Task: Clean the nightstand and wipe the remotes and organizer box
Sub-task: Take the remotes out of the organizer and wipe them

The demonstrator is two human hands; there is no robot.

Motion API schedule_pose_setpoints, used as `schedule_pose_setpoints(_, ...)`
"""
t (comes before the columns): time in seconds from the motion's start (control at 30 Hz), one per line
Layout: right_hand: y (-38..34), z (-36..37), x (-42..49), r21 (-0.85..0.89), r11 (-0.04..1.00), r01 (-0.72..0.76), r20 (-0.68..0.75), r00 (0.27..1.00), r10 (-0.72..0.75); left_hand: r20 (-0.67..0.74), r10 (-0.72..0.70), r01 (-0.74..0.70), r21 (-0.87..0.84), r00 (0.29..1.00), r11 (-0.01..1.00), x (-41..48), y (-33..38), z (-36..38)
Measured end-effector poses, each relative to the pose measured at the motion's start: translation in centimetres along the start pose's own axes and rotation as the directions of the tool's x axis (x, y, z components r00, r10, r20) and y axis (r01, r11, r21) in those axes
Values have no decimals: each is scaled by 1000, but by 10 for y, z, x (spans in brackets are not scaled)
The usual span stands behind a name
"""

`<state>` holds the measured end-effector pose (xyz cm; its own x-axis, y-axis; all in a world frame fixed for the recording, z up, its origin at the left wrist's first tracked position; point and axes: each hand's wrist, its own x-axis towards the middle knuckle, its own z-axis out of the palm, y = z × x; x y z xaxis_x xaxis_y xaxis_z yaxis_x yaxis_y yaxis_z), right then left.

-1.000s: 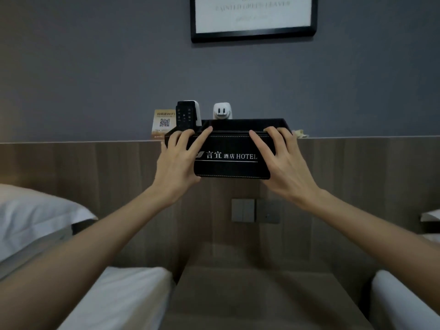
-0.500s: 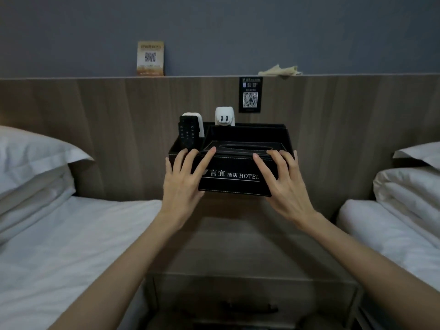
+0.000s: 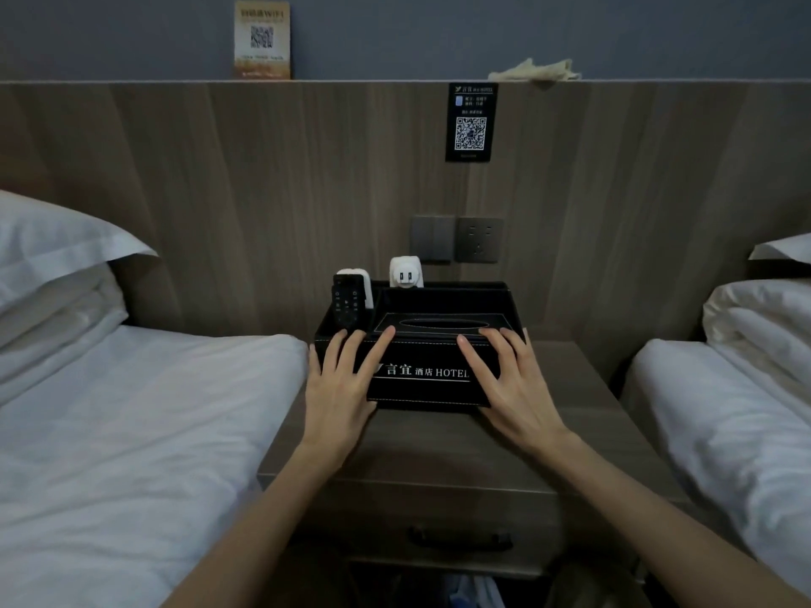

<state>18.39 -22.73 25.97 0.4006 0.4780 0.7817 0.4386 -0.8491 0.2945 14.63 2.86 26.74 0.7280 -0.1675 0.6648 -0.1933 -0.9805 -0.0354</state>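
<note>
Head view: we judge organizer box (image 3: 421, 392) being set on nightstand (image 3: 439, 449), toward rear. Left hand (image 3: 340, 388), right hand (image 3: 513, 388) press front, fingers straight, spread. We should seat it level so 2 upright remotes (image 3: 348, 300) don't tip.

The box (image 3: 421, 390), with the left hand (image 3: 338, 388) and right hand (image 3: 513, 383) flat on its front, blocks the back middle of the bench (image 3: 443, 449). Bare bench top shows in front of it and along its right. The left bed (image 3: 131, 410) and right bed (image 3: 724, 410) hem the sides. The headboard (image 3: 263, 190) rises close behind, and remotes (image 3: 349, 300) stick up at the box's left rear.
</note>
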Motion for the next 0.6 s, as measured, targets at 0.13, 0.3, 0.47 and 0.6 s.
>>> schedule_pose_setpoints(0.13, 0, 11, -7, 38, 999, -26, 49, 998, 25, 48, 3, -4, 24, 999, 1000, -2, 0, 9)
schedule_pose_setpoints(0.3, 6, 10, -4, 115, 990, -86, 107, 992, 74, 70, 13, -17, 58, 997, 998, 7, 3, 11)
schedule_pose_setpoints(0.47, 14, 1, -1, 121, 993, -1, 191, 981, -22, 95, 35, -44, 84, 995, 995, 5, 1, 9)
schedule_pose_setpoints(0.6, 15, -2, -13, 101, 994, 53, 272, 959, -78, 142, 62, -78, 108, 988, 991, -7, 1, 10)
